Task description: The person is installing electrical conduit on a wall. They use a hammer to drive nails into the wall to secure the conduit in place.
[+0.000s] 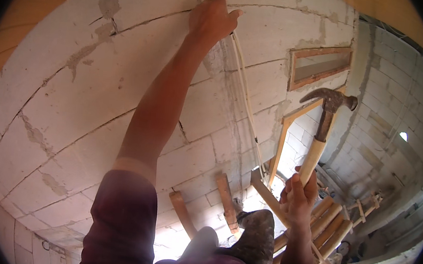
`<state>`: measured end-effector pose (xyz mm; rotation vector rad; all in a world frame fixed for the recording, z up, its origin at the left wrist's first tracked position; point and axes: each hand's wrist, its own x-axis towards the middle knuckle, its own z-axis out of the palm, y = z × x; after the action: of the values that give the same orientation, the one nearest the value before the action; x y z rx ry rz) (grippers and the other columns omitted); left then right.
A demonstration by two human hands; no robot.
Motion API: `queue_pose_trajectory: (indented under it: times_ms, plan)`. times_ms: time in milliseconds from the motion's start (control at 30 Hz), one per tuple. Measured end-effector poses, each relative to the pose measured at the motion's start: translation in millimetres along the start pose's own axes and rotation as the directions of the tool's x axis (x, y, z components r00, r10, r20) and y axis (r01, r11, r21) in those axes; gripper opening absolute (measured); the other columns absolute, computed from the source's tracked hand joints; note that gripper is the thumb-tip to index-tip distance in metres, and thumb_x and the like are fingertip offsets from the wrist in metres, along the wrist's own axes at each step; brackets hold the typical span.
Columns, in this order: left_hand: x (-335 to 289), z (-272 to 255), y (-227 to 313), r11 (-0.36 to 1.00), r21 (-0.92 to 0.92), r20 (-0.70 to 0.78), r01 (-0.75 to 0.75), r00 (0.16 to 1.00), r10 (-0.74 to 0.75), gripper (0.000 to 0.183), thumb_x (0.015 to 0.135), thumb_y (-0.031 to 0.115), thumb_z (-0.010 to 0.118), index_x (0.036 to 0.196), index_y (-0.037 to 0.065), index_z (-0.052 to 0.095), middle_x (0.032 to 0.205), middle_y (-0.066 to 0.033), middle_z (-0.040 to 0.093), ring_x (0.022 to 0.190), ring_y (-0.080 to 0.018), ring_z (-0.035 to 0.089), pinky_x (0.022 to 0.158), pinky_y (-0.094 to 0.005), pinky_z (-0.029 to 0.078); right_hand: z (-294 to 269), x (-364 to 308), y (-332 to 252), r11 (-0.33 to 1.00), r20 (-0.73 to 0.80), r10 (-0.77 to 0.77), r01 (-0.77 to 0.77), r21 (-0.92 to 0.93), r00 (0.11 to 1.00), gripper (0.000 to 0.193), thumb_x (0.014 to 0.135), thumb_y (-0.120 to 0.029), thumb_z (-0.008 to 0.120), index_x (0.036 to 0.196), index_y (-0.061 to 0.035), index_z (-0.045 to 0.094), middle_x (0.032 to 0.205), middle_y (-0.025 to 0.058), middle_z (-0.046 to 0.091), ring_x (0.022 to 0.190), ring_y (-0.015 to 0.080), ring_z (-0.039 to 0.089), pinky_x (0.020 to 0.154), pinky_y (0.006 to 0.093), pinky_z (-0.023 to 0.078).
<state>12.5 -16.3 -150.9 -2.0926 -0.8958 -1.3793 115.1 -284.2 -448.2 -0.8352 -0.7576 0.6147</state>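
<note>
My left hand point(215, 18) is raised high against the pale block wall point(84, 135). Its fingers close round a run of thin white cables point(247, 102), with the thumb sticking out to the right; the fingertips are partly hidden. Below the hand the cables hang down along a rough vertical groove in the wall. Lower and to the right, my right hand point(297, 199) grips a claw hammer point(328, 105) by its pale wooden handle. The rusty metal head points upward, away from the wall, its claw toward the left.
A small wood-framed opening point(319, 67) and a wooden door frame point(283, 139) are at the right. Round wooden poles point(332, 227) lie below my right hand. Two short timber pieces point(226, 199) jut by the wall near my legs. Yellowish boarding point(396, 15) runs overhead.
</note>
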Motion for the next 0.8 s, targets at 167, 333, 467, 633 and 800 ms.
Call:
queue_pose_trajectory:
  times_ms: [167,333,467,633,800]
  plan:
    - [31,12,5,0.994,0.026,0.066,0.106,0.992,-0.107,0.051,0.079,0.036,0.073,0.105,-0.004,0.054,0.098,-0.0232,0.067,0.098,-0.0357,0.066,0.082,-0.0428,0.053,-17,-14,-1,0.991,-0.109,0.096,-0.105,-0.078,0.989,0.016,0.095,-0.015,0.053,0.104,-0.0029,0.047,0.066,0.0019,0.047,0.044,0.0078,0.043,0.037,0.0229,0.037]
    - [40,37,-12,0.999,-0.008,0.020,0.038,0.999,-0.038,0.039,0.079,0.025,0.071,0.100,-0.005,0.056,0.099,-0.0256,0.066,0.097,-0.0383,0.065,0.084,-0.0427,0.053,-29,-23,4,0.978,-0.125,0.119,-0.138,-0.157,0.985,0.017,0.095,-0.016,0.053,0.101,-0.0019,0.045,0.064,0.0033,0.046,0.042,0.0091,0.043,0.037,0.0241,0.037]
    - [41,53,-13,0.989,-0.133,-0.028,-0.066,0.998,0.063,0.033,0.078,0.020,0.069,0.102,-0.001,0.059,0.098,-0.0235,0.067,0.095,-0.0386,0.065,0.087,-0.0432,0.051,-39,-29,10,0.979,-0.129,0.111,-0.131,-0.157,0.985,0.016,0.095,-0.016,0.054,0.099,-0.0027,0.045,0.063,0.0028,0.046,0.042,0.0090,0.043,0.037,0.0236,0.036]
    - [66,74,-11,0.930,-0.330,-0.079,-0.164,0.986,0.146,0.031,0.080,0.016,0.069,0.105,0.001,0.061,0.088,-0.0171,0.068,0.084,-0.0324,0.065,0.078,-0.0382,0.051,-47,-31,16,0.984,-0.148,0.137,-0.152,-0.096,0.979,0.016,0.095,-0.016,0.056,0.098,-0.0044,0.046,0.063,0.0019,0.047,0.041,0.0084,0.044,0.036,0.0226,0.035]
    - [95,107,-7,0.855,-0.484,-0.207,-0.185,0.974,0.093,0.024,0.079,0.018,0.068,0.096,0.002,0.062,0.085,-0.0163,0.068,0.082,-0.0319,0.065,0.075,-0.0394,0.051,-45,-29,13,0.967,-0.203,0.203,-0.228,-0.111,0.958,0.016,0.094,-0.016,0.057,0.099,-0.0055,0.047,0.063,0.0008,0.046,0.042,0.0077,0.044,0.036,0.0222,0.036]
